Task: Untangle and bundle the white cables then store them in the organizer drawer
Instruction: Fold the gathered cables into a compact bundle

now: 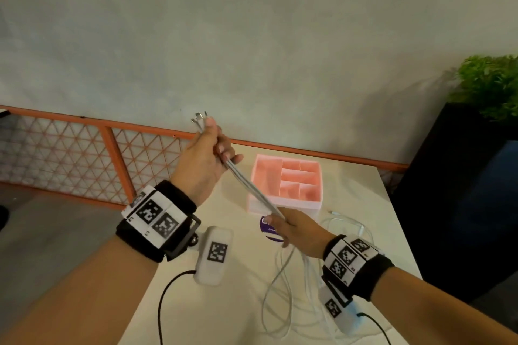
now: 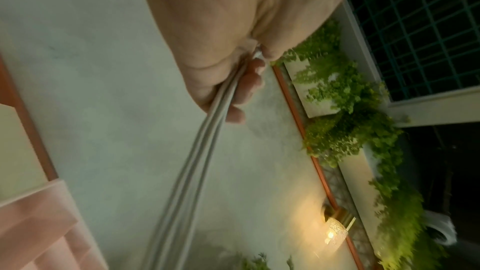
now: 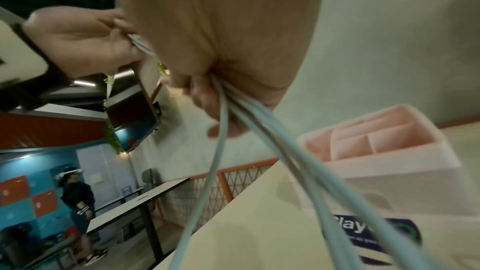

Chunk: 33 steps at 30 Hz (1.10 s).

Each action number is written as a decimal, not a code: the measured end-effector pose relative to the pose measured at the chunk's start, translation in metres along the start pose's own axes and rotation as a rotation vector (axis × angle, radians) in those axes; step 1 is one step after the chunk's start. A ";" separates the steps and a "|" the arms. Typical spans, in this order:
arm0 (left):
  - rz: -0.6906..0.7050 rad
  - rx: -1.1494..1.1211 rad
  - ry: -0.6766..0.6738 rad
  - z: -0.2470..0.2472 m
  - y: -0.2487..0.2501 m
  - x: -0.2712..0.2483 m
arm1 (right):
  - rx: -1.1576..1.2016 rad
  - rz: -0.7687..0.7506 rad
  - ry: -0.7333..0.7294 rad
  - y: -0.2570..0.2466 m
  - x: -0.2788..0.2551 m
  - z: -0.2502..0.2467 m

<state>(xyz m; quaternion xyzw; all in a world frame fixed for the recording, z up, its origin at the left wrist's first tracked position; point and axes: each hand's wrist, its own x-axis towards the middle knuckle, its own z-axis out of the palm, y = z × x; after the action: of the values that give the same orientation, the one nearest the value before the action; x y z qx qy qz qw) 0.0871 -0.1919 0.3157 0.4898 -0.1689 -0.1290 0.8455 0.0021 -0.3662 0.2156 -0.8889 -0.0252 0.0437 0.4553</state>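
I see the white cables (image 1: 252, 190) stretched as one straight bunch between my two hands, the long axis running from upper left down to lower right. My left hand (image 1: 204, 159) is clenched around the plug ends, raised; my right hand (image 1: 297, 230) grips the bunch lower, nearer the pink organizer (image 1: 283, 204) on the desk (image 1: 241, 302). Only the head view shows the loose slack lying on the desk; the right wrist view shows the strands parting below the fingers (image 3: 202, 98).

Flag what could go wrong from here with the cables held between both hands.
The white cables run taut between the left hand and right hand, while loose loops lie on the table; pulling further may tighten a tangle. The trailing slack lies near the pink organizer and might snag it.
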 end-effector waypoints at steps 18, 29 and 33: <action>0.023 0.726 0.249 -0.050 -0.069 -0.010 | -0.533 -0.074 0.039 -0.059 -0.007 -0.097; -0.114 0.610 -0.234 0.009 -0.103 -0.032 | -0.580 -0.115 0.012 -0.080 -0.008 -0.106; -0.143 0.717 -0.262 -0.013 -0.105 -0.034 | -0.482 -0.077 0.170 -0.073 -0.013 -0.139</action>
<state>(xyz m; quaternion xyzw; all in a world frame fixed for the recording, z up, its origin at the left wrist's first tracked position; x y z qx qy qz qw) 0.0563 -0.2193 0.2127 0.7441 -0.2751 -0.1817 0.5810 0.0033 -0.4367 0.3568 -0.9706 -0.0305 -0.0557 0.2320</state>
